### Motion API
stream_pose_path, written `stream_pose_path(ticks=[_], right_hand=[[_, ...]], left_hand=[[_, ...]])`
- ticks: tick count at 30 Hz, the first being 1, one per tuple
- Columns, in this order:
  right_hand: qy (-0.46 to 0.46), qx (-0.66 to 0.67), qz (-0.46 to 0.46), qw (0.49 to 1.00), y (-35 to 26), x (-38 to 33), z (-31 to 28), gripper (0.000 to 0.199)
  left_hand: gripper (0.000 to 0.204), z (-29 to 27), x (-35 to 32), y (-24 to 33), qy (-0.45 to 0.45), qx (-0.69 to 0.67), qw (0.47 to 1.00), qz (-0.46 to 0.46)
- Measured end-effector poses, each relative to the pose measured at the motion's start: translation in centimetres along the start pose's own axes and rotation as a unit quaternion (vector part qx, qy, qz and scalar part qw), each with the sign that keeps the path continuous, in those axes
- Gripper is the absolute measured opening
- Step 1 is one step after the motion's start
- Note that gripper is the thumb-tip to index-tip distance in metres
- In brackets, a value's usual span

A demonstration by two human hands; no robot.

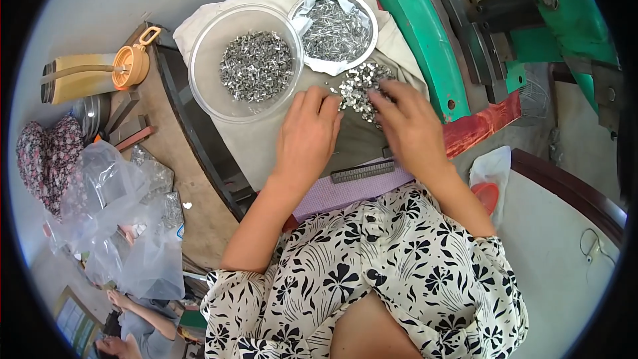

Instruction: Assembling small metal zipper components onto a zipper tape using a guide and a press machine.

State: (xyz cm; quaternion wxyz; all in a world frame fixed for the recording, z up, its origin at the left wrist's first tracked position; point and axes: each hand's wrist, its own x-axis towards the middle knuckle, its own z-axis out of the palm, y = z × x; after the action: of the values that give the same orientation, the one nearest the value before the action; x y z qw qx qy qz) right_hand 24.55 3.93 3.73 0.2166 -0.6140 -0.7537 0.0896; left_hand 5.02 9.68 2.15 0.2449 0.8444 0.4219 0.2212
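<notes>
A loose pile of small shiny metal pieces (359, 86) lies on the cloth between my two hands. My left hand (307, 131) is at its left edge, fingers bent and pressed together; whatever sits at the fingertips is too small to make out. On the other side, my right hand (415, 129) reaches over the pile with its fingers apart, touching the pieces near its right edge. Just below the hands, a dark ridged metal bar (363, 171) lies on a purple textured mat (319, 199).
Beyond my left hand stands a clear tub (199, 86) of small metal parts. Next to it, a white lined bowl (373, 33) holds thin metal pins. A green machine (425, 46) rises at the right. Leftward are an orange-lidded bottle (80, 78), plastic bags (113, 186) and another person (149, 326).
</notes>
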Motion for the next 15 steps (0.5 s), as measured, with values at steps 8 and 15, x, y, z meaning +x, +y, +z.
stream_pose_path(ticks=[8,15], right_hand=[[0.021,0.005,0.047,0.999,0.3,-1.6,-0.2,0.043],[-0.058,0.006,-0.045,0.997,-1.4,0.0,1.2,0.039]], left_hand=[[0.011,0.1,-0.4,-0.2,-0.005,-0.039,0.999,-0.011],[0.018,-0.7,-2.6,-0.1,0.030,-0.084,0.995,-0.038]])
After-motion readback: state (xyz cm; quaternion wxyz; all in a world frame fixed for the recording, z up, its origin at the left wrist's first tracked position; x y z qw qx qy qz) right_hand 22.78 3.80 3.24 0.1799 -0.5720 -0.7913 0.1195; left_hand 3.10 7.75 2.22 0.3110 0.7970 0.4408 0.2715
